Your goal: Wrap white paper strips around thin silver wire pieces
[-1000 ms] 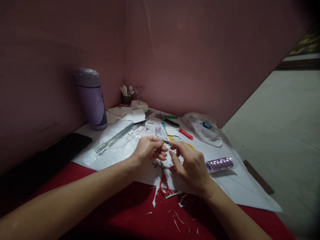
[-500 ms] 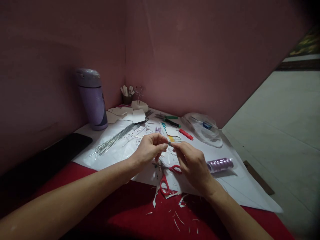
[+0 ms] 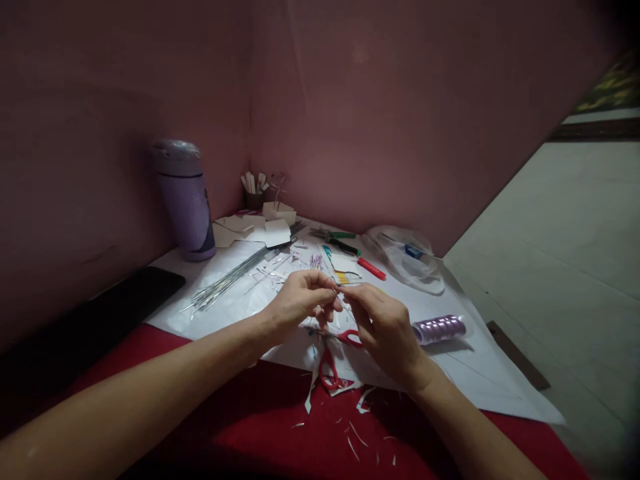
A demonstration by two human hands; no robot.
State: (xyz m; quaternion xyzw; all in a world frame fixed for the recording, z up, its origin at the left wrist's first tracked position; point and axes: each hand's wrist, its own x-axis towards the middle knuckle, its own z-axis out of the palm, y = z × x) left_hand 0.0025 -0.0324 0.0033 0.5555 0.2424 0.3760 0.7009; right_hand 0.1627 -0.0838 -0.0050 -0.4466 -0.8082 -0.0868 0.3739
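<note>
My left hand (image 3: 303,298) and my right hand (image 3: 384,323) meet over the white paper, fingertips nearly touching. Each is closed in a pinch; what lies between the fingertips is too small to make out. Red-handled scissors (image 3: 327,370) lie open just below, partly hidden by my right hand. A spool of shiny purple thread (image 3: 440,329) rests to the right of that hand. Behind my fingers are a small purple coil (image 3: 315,261) and a yellow, white and teal card (image 3: 343,267).
Thin wires (image 3: 227,280) lie at left near a purple tumbler (image 3: 186,207) and a dark phone-like slab (image 3: 155,283). Farther back are cut cards (image 3: 277,233), green-handled pliers (image 3: 344,245), a red stick-like object (image 3: 371,269) and a clear plastic bag (image 3: 407,260). Scraps litter the red cloth (image 3: 280,420).
My hands stay together with small finger shifts. The left fingers have curled a little differently, and the small grey thing at the fingertips no longer shows clearly.
</note>
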